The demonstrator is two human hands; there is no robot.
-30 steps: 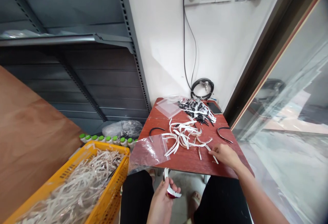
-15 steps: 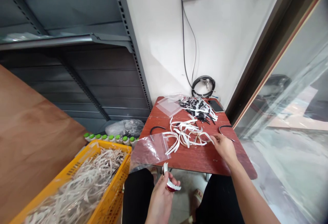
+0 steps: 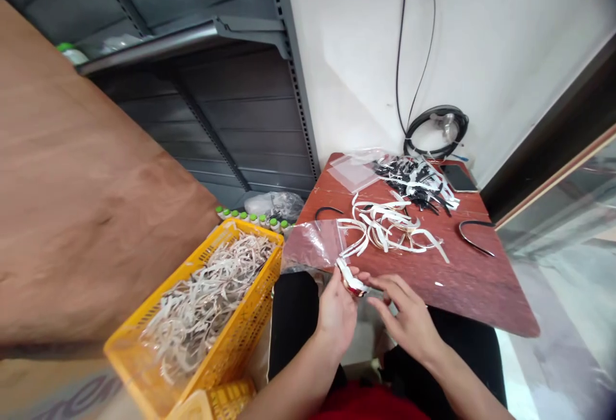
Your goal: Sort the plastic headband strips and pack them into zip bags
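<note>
My left hand (image 3: 337, 314) is shut on a small white strip with a red end (image 3: 351, 282), held above the near edge of a red-brown table (image 3: 481, 292). My right hand (image 3: 407, 320) is beside it, fingers apart and reaching toward that strip, with nothing visible in them. A tangle of white strips (image 3: 387, 227) lies on the table. Behind it is a heap of black and white pieces (image 3: 414, 183). A clear plastic bag (image 3: 310, 245) lies at the table's left corner.
Curved black wires (image 3: 474, 237) and a phone (image 3: 458, 178) lie on the table. A yellow crate of pale strips (image 3: 192, 317) stands at my left, beside a wooden board (image 3: 86, 170). Green-capped bottles (image 3: 250, 218) stand behind it, and a black cable coil (image 3: 436, 131) rests against the wall.
My right hand has left the table and come to the strip in my left hand. My left hand has risen slightly, and the view has swung left, showing more of the crate.
</note>
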